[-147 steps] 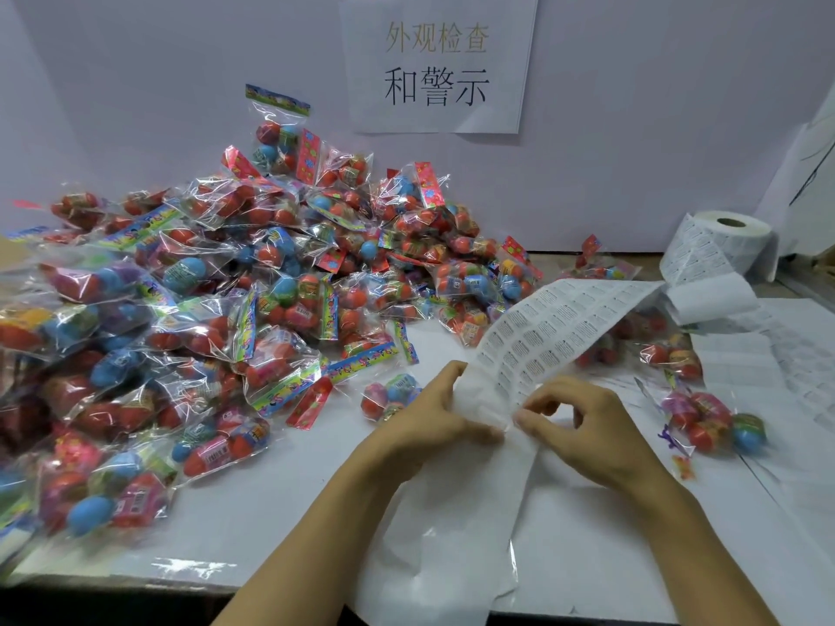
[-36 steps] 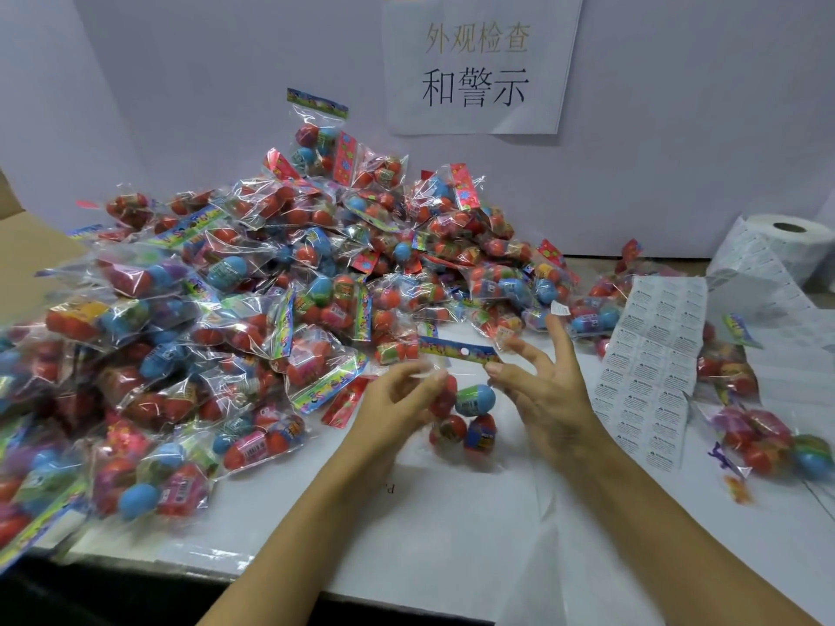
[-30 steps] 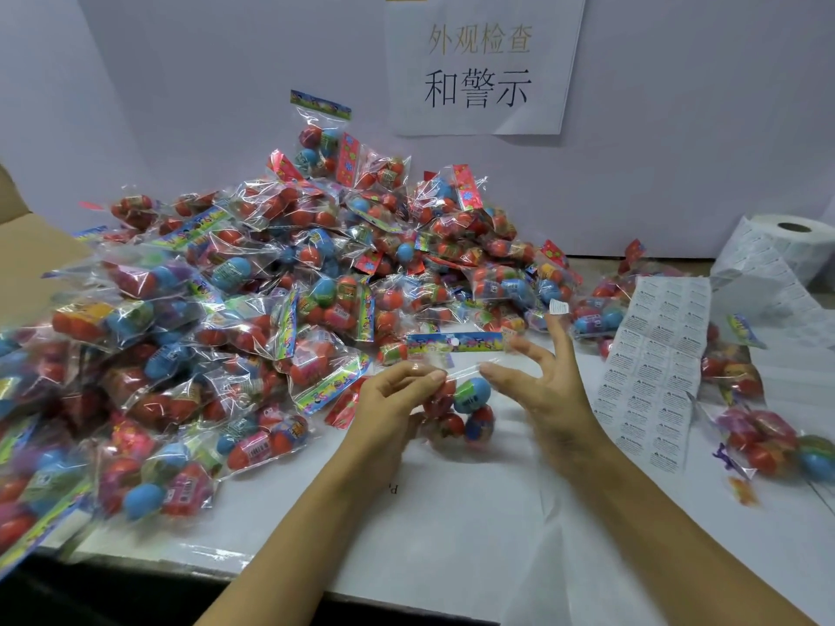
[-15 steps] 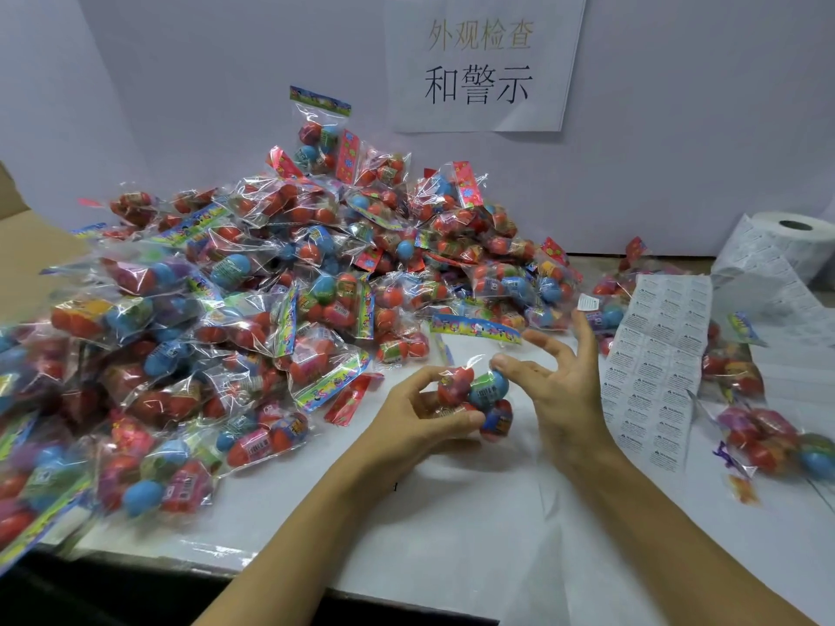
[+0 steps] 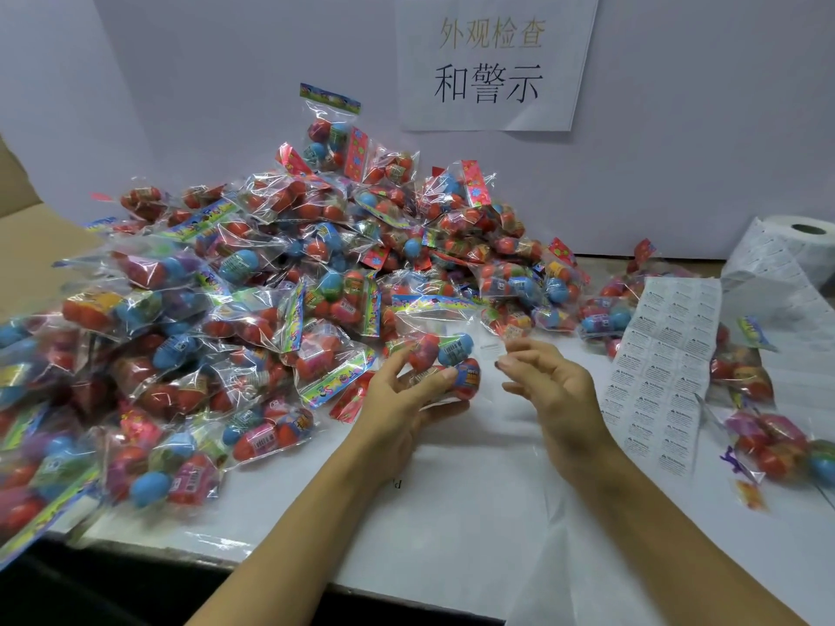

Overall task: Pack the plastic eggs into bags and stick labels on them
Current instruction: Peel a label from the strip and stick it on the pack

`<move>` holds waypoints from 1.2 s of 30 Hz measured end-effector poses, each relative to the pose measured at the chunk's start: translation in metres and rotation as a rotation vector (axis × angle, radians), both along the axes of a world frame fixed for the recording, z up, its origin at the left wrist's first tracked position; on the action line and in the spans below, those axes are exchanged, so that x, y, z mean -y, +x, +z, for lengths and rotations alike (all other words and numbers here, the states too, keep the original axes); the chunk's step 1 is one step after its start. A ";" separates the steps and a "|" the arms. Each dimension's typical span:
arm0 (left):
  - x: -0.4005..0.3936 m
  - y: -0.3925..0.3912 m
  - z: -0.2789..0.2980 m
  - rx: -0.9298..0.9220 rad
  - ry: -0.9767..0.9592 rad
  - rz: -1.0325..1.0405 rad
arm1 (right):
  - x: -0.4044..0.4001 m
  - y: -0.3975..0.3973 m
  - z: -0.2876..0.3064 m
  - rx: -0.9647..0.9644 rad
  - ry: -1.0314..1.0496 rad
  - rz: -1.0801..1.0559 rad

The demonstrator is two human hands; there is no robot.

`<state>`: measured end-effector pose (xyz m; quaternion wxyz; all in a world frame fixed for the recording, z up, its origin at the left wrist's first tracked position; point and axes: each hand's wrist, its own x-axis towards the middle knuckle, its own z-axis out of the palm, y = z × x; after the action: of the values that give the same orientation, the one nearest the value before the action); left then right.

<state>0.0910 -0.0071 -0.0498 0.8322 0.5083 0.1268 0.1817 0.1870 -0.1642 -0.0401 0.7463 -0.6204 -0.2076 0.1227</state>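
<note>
The left hand (image 5: 397,399) curled its fingers around a crinkly clear bag of eggs (image 5: 445,359), round and shiny. The right hand (image 5: 553,386) hovered just beside it, fingers loose and holding nothing.

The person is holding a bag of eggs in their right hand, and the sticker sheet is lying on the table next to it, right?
Not quite. The head view shows the bag of eggs held in the left hand, not the right. The right hand is beside the bag with its fingers loosely curled. The sticker sheet does lie on the table, to the right.
</note>
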 end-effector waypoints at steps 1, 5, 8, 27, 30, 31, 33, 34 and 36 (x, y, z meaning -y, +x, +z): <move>0.000 0.000 0.000 0.010 0.002 -0.007 | 0.000 -0.002 0.000 0.024 -0.027 0.007; -0.001 0.000 -0.002 0.047 0.027 -0.014 | -0.002 -0.006 -0.003 0.075 -0.106 0.035; -0.001 0.000 -0.003 0.061 0.031 -0.004 | -0.003 -0.010 -0.003 0.105 -0.122 0.021; -0.001 -0.002 -0.002 0.087 0.030 0.006 | -0.005 -0.013 -0.008 0.168 -0.167 0.010; 0.000 -0.001 -0.002 0.095 0.040 0.019 | -0.006 -0.012 -0.009 0.164 -0.178 0.014; 0.000 -0.001 -0.002 0.099 0.042 0.023 | -0.006 -0.012 -0.009 0.167 -0.181 0.014; 0.001 -0.001 -0.002 0.106 0.042 0.034 | -0.007 -0.013 -0.009 0.177 -0.193 0.008; 0.001 -0.001 -0.002 0.108 0.043 0.040 | -0.007 -0.013 -0.009 0.181 -0.203 0.002; 0.001 -0.002 -0.002 0.109 0.046 0.047 | -0.007 -0.014 -0.008 0.177 -0.219 -0.027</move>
<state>0.0892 -0.0078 -0.0518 0.8214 0.5137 0.0887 0.2314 0.1732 -0.1568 -0.0485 0.6545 -0.7094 -0.2494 0.0793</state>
